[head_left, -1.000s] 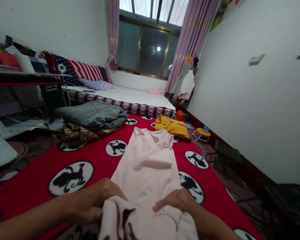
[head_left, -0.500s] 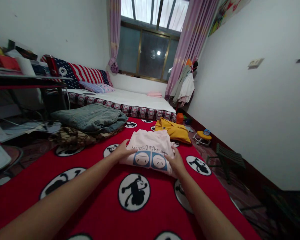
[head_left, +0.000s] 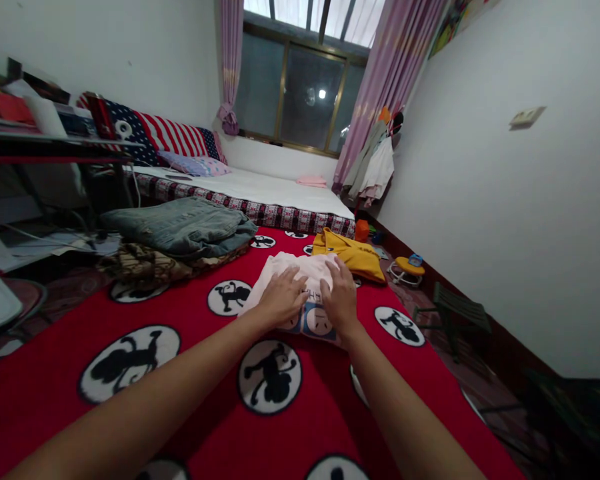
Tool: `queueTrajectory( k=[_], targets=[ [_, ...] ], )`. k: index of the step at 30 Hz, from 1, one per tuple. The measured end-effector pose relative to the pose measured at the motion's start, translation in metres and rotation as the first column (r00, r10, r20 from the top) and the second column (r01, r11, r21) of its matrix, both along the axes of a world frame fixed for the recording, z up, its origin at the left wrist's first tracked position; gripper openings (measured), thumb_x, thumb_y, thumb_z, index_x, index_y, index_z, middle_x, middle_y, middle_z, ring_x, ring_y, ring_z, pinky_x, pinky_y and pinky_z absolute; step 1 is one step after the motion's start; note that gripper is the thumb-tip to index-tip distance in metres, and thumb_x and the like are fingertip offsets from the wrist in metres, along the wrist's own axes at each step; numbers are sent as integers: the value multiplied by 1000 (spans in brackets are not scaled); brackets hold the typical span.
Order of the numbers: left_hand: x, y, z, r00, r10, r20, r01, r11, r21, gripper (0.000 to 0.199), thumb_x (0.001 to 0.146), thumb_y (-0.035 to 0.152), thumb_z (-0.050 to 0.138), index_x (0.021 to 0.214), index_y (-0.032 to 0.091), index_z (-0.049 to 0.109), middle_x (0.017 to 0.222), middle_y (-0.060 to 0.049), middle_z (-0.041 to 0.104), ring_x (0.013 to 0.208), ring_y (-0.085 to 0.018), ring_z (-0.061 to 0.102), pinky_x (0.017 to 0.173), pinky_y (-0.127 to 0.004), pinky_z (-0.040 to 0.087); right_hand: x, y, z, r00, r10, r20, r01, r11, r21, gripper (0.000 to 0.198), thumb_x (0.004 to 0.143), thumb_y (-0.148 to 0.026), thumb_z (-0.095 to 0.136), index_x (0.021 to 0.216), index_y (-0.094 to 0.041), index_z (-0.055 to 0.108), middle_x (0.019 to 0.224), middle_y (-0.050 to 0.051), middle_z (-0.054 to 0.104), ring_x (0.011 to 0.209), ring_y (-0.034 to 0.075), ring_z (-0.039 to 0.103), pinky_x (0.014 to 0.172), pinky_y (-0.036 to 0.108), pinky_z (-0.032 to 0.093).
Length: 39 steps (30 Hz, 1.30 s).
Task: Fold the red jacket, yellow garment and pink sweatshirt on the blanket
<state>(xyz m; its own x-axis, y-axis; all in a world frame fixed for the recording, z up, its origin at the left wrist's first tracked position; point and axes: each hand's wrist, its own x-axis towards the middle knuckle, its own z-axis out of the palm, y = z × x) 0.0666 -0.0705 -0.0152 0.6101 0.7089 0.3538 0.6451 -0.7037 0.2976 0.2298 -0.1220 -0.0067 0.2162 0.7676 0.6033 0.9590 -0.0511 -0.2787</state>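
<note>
A folded pale pink shirt (head_left: pixel 265 280) with dark lettering and blue printed squares lies on the red blanket (head_left: pixel 200 373). My left hand (head_left: pixel 283 297) rests over the middle of the shirt, fingers spread and pointing away from me. On the shirt's right part lies my right hand (head_left: pixel 341 297), also with fingers apart. Neither hand grips the cloth. Part of the lettering and print is hidden beneath them. Just behind the shirt on the right is a folded yellow garment (head_left: pixel 353 257).
Denim clothing (head_left: pixel 185 227) is piled on a brown patterned garment (head_left: pixel 145 263) at the left. Beyond stands a bed with a white sheet (head_left: pixel 260 190). A cluttered desk (head_left: pixel 55 150) is at the far left. On the right floor are a yellow stool (head_left: pixel 410 267) and a dark folding stool (head_left: pixel 460 307).
Both hands have left the shirt's side edges and moved inward onto its top. The left hand has shifted right, the fingers now spread flat. The view has tilted slightly.
</note>
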Motion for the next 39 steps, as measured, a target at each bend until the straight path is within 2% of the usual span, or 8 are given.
queueTrajectory(
  k=[4,8,15,20,27,32,36,39],
  targets=[
    [28,23,-20,990,43,-134,-68,980,-187,62,96,54,30,150,25,33,160,-9,17,148,-33,11,114,-64,10,3,28,-25,1000,6,-9,-8,960,-279,49,98,-40,35,143,-25,45,156,8,32,145,27,20,115,53,14],
    [25,47,-32,988,12,-152,-39,984,-177,65,93,59,32,150,26,32,161,-5,14,149,-29,7,117,-58,6,18,39,-44,990,-118,-72,70,878,-474,54,99,-50,29,146,-25,41,158,7,27,147,30,17,114,57,14],
    [14,65,-39,978,206,-11,-206,972,-109,66,91,51,45,149,22,34,160,-10,21,148,-29,14,118,-49,16,27,34,-48,961,-205,-187,132,931,-341,47,95,-42,41,134,-21,56,156,12,31,145,28,23,114,50,22],
    [2,69,-43,806,577,128,-553,813,-181,60,89,40,49,141,10,44,136,-22,52,127,-33,48,105,-42,39,35,25,-49,910,-311,-275,268,946,-184,42,90,-33,50,124,-15,63,143,19,45,128,32,45,104,44,36],
    [-3,68,-42,849,463,255,-430,885,-177,50,85,28,55,133,15,55,124,-16,62,115,-30,58,99,-40,45,43,26,-47,914,-246,-324,199,965,-171,43,87,-28,50,127,-20,64,135,18,53,117,31,53,96,44,43],
    [-4,66,-37,810,373,453,-312,927,-207,53,80,18,58,133,16,55,127,-11,62,117,-25,59,102,-33,44,50,30,-50,889,-72,-452,158,975,157,39,85,-21,44,112,-12,71,116,16,65,113,24,57,99,34,42],
    [-14,69,-34,767,544,341,-442,832,-334,78,77,28,66,146,10,35,127,-20,62,117,-33,59,96,-40,47,49,28,-49,838,-257,-480,247,965,-86,38,79,-19,46,104,-16,75,106,14,68,98,26,61,88,37,47],
    [-26,73,-31,738,621,265,-497,765,-409,80,66,38,75,134,5,49,116,-24,65,115,-39,58,90,-42,48,46,23,-46,875,-331,-354,304,944,-132,34,80,-19,49,100,-20,76,113,14,64,103,29,57,86,40,45]
  ],
)
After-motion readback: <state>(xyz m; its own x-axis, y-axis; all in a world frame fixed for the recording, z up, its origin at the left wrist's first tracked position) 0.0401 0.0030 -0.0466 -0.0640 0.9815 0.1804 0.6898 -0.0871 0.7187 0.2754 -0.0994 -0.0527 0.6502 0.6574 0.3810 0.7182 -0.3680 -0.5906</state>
